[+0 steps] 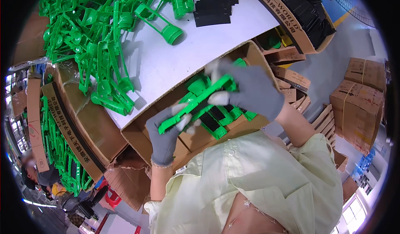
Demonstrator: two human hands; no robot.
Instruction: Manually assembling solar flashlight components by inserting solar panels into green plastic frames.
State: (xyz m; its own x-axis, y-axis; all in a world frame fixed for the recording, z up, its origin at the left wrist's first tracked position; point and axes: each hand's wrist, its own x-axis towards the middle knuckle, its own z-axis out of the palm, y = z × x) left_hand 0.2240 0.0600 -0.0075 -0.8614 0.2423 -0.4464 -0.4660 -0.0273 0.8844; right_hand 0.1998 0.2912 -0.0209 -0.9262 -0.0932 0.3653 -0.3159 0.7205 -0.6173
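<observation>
Both my hands wear grey gloves with whitish fingertips. My left hand (161, 134) grips the lower left end of a long green plastic frame (199, 102), fingers closed round it. At the frame's upper right end, my right hand (257, 93) has its thumb against the near side; its raised fingers are blurred. A dark patch shows on the frame between the hands. The frame is tilted over an open cardboard box (189, 144). Inside the box lie several green parts with black pads (213, 126), partly hidden by my hands and the frame.
A heap of green plastic parts (83, 38) covers the far left of the white table (166, 63). Black sheets (212, 9) lie at its far edge. A carton of black pieces (306, 13) stands far right, a carton of green parts (62, 138) left. Strapped cartons (358, 113) stand right.
</observation>
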